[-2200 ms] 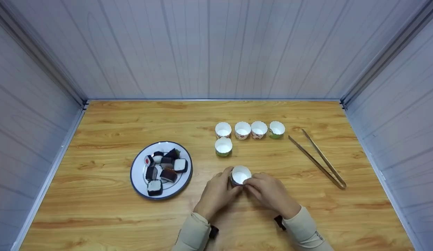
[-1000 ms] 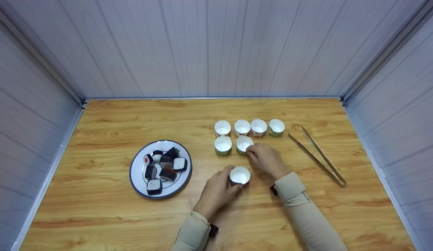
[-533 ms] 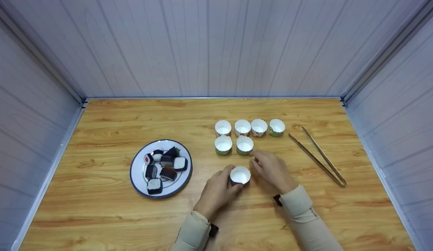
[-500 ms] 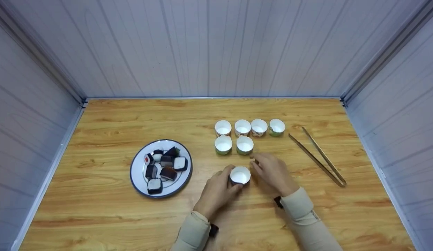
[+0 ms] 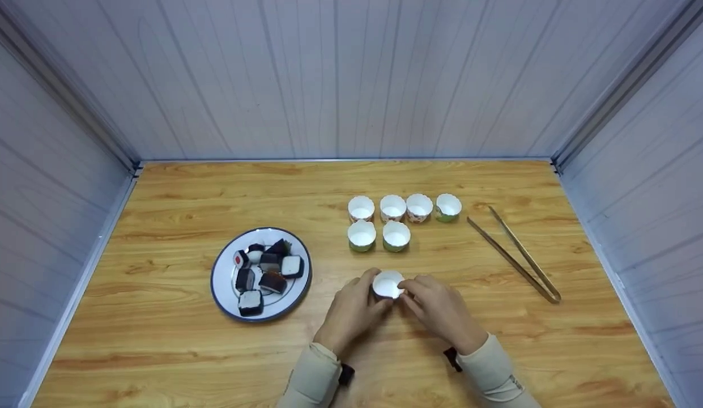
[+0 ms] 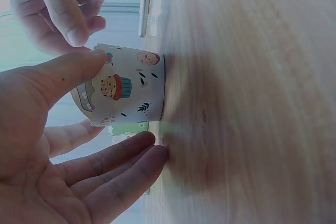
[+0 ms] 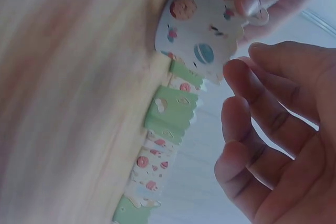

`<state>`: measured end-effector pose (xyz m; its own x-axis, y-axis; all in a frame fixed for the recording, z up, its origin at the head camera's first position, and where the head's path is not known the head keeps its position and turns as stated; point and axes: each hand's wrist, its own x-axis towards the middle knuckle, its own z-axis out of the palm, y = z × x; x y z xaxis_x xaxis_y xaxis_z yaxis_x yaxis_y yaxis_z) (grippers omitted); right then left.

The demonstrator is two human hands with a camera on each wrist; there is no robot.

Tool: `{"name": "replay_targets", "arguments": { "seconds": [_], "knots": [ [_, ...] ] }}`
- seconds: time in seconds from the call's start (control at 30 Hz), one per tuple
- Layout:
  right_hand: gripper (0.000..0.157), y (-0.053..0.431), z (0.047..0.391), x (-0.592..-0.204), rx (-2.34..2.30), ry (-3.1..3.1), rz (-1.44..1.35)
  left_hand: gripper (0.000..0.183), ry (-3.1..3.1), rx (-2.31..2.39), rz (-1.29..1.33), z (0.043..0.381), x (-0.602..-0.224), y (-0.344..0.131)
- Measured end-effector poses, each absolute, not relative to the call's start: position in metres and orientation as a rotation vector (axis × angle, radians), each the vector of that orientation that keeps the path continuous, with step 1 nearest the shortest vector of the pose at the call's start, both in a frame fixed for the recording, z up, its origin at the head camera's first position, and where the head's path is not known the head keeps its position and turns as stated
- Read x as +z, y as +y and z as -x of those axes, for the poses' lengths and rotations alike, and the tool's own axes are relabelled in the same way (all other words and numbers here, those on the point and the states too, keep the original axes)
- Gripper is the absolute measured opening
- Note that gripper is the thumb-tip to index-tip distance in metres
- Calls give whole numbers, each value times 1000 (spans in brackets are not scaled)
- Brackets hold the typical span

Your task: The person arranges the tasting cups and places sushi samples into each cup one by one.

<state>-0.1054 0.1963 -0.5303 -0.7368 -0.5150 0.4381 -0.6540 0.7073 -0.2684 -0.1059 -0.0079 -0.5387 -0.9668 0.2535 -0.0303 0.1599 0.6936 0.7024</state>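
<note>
My left hand (image 5: 351,311) holds a white paper baking cup (image 6: 128,85) printed with muffins and cookies, its thumb near the rim and fingers on the other side. The cup stands upright on the wooden table. At the cup's right rim are the fingertips of my right hand (image 5: 439,309). In the right wrist view its thumb and index finger are apart beside the scalloped rim, with nothing seen between them; whether they touch the rim is hard to tell. Behind, two green-sided baking cups (image 5: 396,237) form a front row.
A back row of several baking cups (image 5: 419,207) stands beyond the front pair. To the left is a blue-rimmed white plate (image 5: 224,297) with several sushi pieces (image 5: 273,281). Metal tongs (image 5: 546,286) lie spread on the right. Pale panels (image 5: 340,79) wall the table.
My right hand set a green baking cup down to the right of the front-row cup, let go, and came back to the cup in my left hand. The left hand has stayed in place.
</note>
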Motion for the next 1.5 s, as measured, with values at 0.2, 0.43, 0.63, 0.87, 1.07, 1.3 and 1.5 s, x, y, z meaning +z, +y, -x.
{"name": "replay_targets", "arguments": {
  "seconds": [0.2,0.43,0.63,0.87,1.07,1.3,1.5],
  "knots": [
    [17,194,104,-534,581,-2629,-925,57,2778,1146,-349,105,-539,-8],
    [14,192,105,-537,553,-2682,-931,57,2783,1146,-343,105,-540,-8],
    [5,191,106,-538,503,-2759,-971,60,2774,1149,-338,105,-540,-7],
    [3,193,110,-541,619,-2717,-1020,62,2762,1157,-313,105,-539,-8],
    [5,195,113,-543,681,-2658,-1031,58,2770,1141,-320,104,-539,-8],
    [6,194,112,-543,692,-2664,-1001,55,2794,1132,-334,104,-539,-7],
    [3,194,110,-540,689,-2684,-982,55,2795,1129,-327,104,-538,-7]
  ]
}}
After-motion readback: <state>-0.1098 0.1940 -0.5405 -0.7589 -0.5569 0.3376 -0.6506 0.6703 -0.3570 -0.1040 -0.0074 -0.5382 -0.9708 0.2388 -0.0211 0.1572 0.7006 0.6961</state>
